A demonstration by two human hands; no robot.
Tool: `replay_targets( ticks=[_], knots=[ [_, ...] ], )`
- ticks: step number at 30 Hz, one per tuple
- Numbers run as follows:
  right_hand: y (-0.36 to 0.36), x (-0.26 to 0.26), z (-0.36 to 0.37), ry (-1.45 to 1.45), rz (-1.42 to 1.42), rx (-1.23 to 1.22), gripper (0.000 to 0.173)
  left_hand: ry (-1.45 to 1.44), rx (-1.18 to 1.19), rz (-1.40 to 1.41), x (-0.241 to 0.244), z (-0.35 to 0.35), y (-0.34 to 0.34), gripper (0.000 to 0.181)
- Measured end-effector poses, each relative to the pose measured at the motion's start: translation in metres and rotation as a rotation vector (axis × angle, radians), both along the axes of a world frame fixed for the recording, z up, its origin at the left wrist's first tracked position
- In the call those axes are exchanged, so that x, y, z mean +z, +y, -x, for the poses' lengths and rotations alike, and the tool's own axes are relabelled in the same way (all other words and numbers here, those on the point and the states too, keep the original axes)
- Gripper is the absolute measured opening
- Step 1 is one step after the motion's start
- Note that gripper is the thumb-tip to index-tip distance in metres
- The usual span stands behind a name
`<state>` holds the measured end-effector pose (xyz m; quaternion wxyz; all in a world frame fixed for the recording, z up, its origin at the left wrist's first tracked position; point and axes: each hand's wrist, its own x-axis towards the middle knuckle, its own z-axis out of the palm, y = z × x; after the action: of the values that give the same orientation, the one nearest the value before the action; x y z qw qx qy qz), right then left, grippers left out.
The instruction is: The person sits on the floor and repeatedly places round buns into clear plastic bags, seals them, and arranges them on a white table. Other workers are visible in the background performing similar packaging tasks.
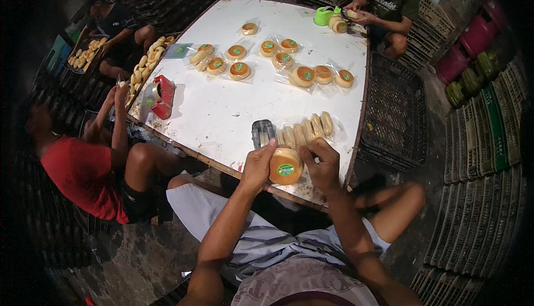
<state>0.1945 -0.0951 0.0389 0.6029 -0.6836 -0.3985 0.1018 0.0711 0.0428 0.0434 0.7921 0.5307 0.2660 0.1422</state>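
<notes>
My left hand (pixel 257 166) grips the left side of a round golden-brown bun in clear plastic (pixel 286 166), which bears a green label, at the near edge of the white table (pixel 217 122). At the bun's upper right, my right hand (pixel 321 162) has its fingers bent in, thumb against index finger, at the wrapper's edge. Just beyond my hands, a black tape dispenser (pixel 263 133) stands beside a row of wrapped buns on edge (pixel 308 130). Farther back, several labelled buns in clear bags (pixel 239 71) lie flat in loose groups.
A red tape dispenser (pixel 163 97) and a green one (pixel 324 16) stand on the table. Three co-workers sit around it, one in a red shirt (pixel 79 172). Unwrapped buns (pixel 146 64) are piled at the left edge. Black crates (pixel 392 110) stand at the right.
</notes>
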Motion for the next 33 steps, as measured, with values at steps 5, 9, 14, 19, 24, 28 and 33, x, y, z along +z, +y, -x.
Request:
replay_targets(
  ticks=[5,9,14,19,24,28,33],
  knots=[
    [0.013,-0.044,-0.005,0.272,0.048,-0.192,0.019,-0.133,0.175,0.018,0.013,-0.006,-0.01,0.046],
    [0.022,-0.009,0.025,-0.538,-0.017,-0.373,0.04,-0.056,0.128,-0.204,0.003,-0.001,-0.007,0.048],
    [0.014,-0.011,0.027,0.381,0.009,0.106,0.039,-0.174,0.133,-0.678,0.001,-0.001,-0.006,0.038],
    [0.015,-0.016,0.021,1.032,-0.389,0.206,0.029,-0.243,0.402,-1.22,-0.006,-0.009,-0.013,0.038],
    [0.009,-0.004,0.003,0.377,-0.283,0.181,0.054,0.029,-0.107,-0.535,0.002,0.0,-0.002,0.03],
    [-0.006,0.001,-0.018,0.607,-0.154,0.333,0.047,0.231,-0.114,-0.448,0.008,0.001,-0.008,0.032],
    [0.006,-0.019,-0.002,0.284,0.018,-0.09,0.015,0.269,-0.129,-0.314,0.011,-0.002,-0.007,0.027]
  ],
)
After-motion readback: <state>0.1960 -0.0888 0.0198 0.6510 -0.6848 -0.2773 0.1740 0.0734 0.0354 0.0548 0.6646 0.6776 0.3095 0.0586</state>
